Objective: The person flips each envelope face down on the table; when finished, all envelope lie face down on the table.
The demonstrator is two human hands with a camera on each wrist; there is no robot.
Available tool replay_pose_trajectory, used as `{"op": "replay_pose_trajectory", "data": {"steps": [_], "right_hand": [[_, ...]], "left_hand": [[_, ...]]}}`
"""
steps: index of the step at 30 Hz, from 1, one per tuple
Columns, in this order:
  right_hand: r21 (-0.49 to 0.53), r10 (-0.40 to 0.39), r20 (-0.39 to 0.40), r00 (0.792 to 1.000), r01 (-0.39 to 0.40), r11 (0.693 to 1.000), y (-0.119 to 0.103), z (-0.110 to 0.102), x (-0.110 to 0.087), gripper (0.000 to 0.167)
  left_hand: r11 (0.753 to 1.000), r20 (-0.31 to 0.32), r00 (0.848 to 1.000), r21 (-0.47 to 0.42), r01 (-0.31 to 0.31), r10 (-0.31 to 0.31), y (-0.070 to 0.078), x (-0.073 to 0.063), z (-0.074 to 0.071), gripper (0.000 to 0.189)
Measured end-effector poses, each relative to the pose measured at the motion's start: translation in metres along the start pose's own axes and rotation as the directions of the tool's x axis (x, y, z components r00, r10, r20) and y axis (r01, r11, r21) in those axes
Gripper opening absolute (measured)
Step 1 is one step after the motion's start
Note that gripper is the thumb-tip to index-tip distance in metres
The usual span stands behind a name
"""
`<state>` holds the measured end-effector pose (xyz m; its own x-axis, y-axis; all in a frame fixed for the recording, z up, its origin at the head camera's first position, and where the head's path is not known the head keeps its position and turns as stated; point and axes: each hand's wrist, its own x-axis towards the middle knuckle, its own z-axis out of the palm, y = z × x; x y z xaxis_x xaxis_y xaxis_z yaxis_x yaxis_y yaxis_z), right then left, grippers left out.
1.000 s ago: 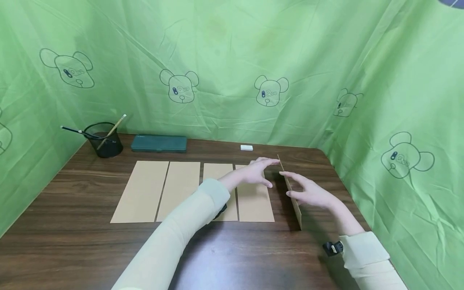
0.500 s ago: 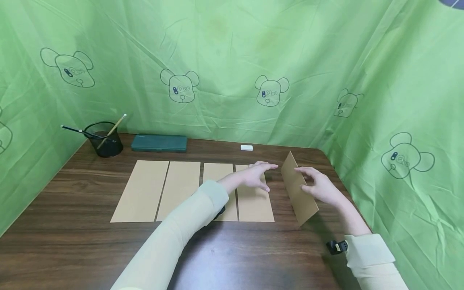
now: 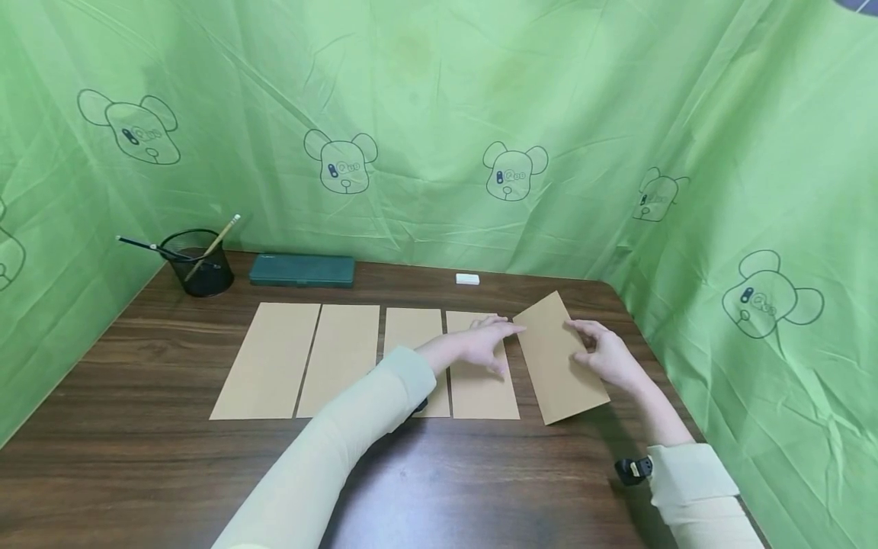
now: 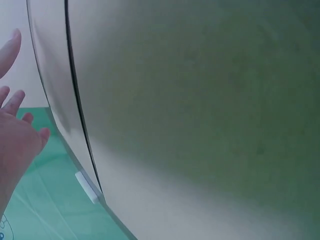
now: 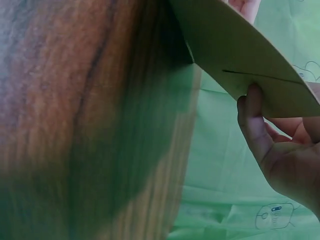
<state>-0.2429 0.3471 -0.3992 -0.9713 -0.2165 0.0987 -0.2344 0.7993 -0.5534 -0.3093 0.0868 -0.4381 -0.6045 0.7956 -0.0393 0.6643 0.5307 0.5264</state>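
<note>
My right hand [image 3: 607, 357] pinches the right long edge of a tan rectangular cardboard sheet [image 3: 554, 358], which tilts with that edge raised. In the right wrist view its underside [image 5: 245, 62] carries a dark line, and fingers [image 5: 254, 100] lie against it. My left hand [image 3: 483, 343] has its fingers stretched out, the tips right at the sheet's upper left edge; it hovers over a flat sheet [image 3: 480, 396]. To the left lie more flat sheets in a row: one partly under the left arm [image 3: 411, 324], then two others [image 3: 346, 335] [image 3: 264, 366].
At the back of the brown wooden table [image 3: 137, 457] stand a black mesh cup [image 3: 209, 278] with pencils, a dark green flat case [image 3: 302, 271] and a small white block [image 3: 467, 279]. A green curtain [image 3: 425, 91] printed with mouse heads hangs round the table.
The sheet in my right hand has gone from nearly upright to leaning left, its top face now showing. My left hand let go of its far end, then came back to its left edge.
</note>
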Motion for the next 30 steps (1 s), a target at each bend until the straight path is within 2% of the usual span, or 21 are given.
{"op": "replay_pose_trajectory", "data": {"steps": [6, 10, 14, 23, 30], "right_hand": [[0.086, 0.052, 0.03, 0.998, -0.055, 0.995, 0.01, 0.01, 0.001, 0.061], [0.096, 0.076, 0.041, 0.996, -0.08, 0.992, 0.017, 0.017, 0.002, 0.063], [0.062, 0.08, 0.055, 0.995, -0.083, 0.995, 0.023, 0.023, 0.003, 0.068], [-0.079, 0.065, 0.15, 0.987, -0.053, 0.995, 0.035, 0.033, 0.005, 0.087], [-0.099, 0.047, 0.184, 0.982, -0.029, 0.995, 0.034, 0.035, 0.009, 0.083]], "left_hand": [[0.997, 0.039, 0.999, 0.072, 0.03, -0.033, 0.003, 0.001, 0.005, 0.097], [0.995, 0.071, 0.996, 0.086, 0.053, -0.059, 0.006, 0.0, 0.005, 0.093], [0.992, 0.075, 0.994, 0.105, 0.067, -0.075, 0.006, 0.001, 0.006, 0.092], [0.988, 0.076, 0.991, 0.116, 0.103, -0.112, 0.004, 0.0, 0.007, 0.096], [0.986, 0.069, 0.99, 0.119, 0.112, -0.121, 0.002, -0.001, 0.007, 0.096]]}}
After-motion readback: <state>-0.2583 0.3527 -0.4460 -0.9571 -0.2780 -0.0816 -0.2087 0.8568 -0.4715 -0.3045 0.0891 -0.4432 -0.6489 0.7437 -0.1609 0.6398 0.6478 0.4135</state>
